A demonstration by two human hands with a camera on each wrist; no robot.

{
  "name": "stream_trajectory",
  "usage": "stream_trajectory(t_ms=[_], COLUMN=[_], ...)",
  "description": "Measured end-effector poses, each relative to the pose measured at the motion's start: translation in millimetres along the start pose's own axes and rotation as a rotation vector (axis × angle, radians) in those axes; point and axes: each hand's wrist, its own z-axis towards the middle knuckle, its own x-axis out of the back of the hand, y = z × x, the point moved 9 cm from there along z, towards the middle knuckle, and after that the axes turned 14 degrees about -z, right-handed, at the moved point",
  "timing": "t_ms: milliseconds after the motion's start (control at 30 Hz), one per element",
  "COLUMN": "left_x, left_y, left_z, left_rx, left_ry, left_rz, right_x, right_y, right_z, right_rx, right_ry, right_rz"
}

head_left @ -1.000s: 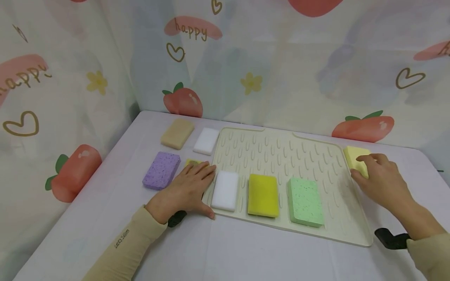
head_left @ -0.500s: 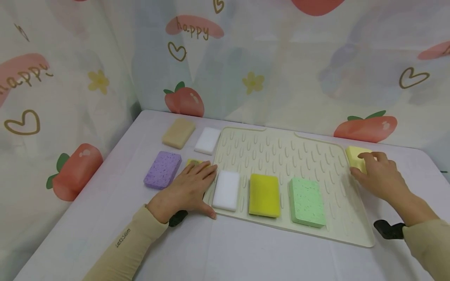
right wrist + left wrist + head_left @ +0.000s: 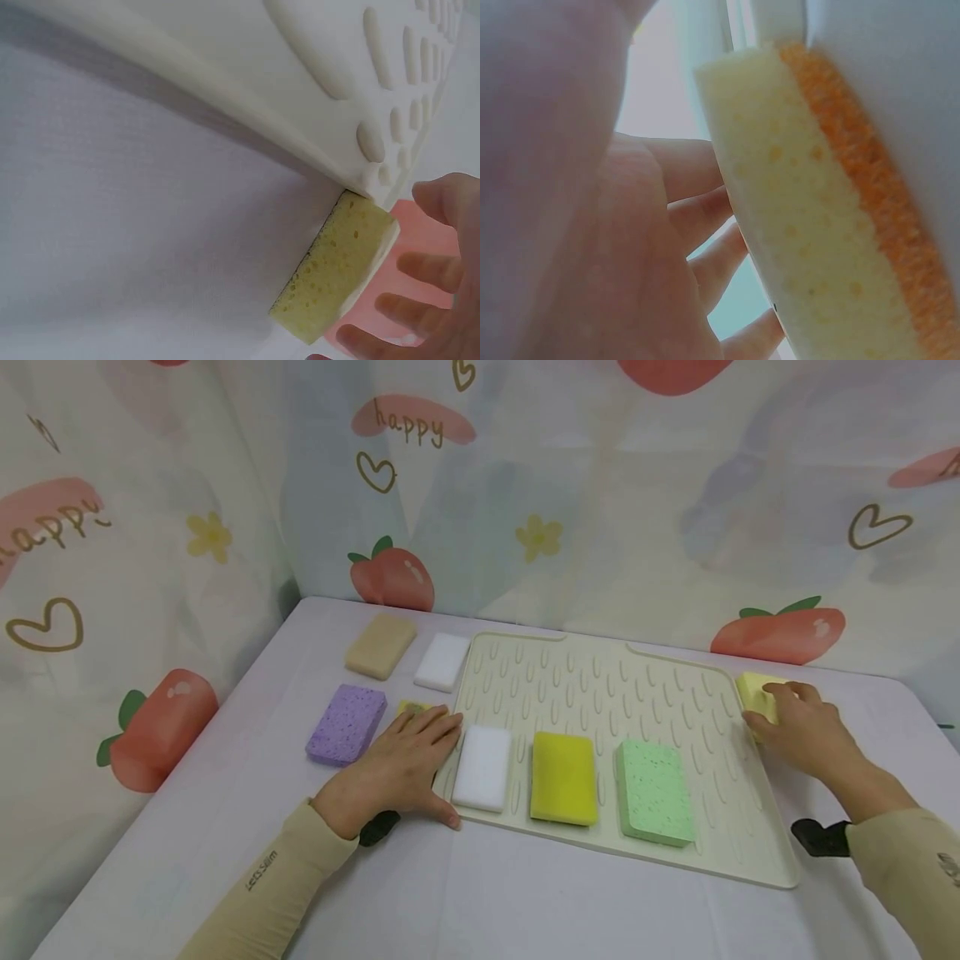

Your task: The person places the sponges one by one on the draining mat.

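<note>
My left hand (image 3: 393,756) lies spread at the left edge of a cream drying mat (image 3: 585,681). It covers most of a sponge whose yellow, marked end (image 3: 411,706) peeks out beyond the fingers. In the left wrist view a two-layer sponge (image 3: 802,195), pale yellow and orange, stands close up against the fingers. Beside the mat's far right edge lies a pale yellow sponge (image 3: 754,691). My right hand (image 3: 806,731) reaches over it with bent fingers and thumb apart. The right wrist view shows these fingers (image 3: 420,274) around that sponge (image 3: 334,262), with a gap.
Along the mat's front lie a white sponge (image 3: 482,768), a bright yellow sponge (image 3: 563,778) and a green sponge (image 3: 654,792). Left of the mat are a tan sponge (image 3: 380,646), another white sponge (image 3: 442,662) and a purple sponge (image 3: 347,725). A printed curtain (image 3: 600,510) hangs behind.
My right hand has shifted slightly left, closer over the pale yellow sponge. The left hand and the sponges stay where they were.
</note>
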Motion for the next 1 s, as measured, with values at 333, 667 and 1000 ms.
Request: stream_trajectory(t_ms=[333, 667, 1000], left_x=[0.1, -0.2, 0.1], left_y=[-0.3, -0.8, -1.1], left_z=[0.3, -0.5, -0.3], left_rx=[-0.002, -0.006, -0.002], left_ry=[0.003, 0.006, 0.004], left_rz=[0.0, -0.008, -0.013], right_x=[-5, -6, -4], right_y=[2, 3, 3], right_z=[3.3, 9.3, 11.5], right_rx=[0.007, 0.022, 0.019], right_ry=[-0.036, 0.01, 0.031], right_rz=[-0.001, 0.014, -0.018])
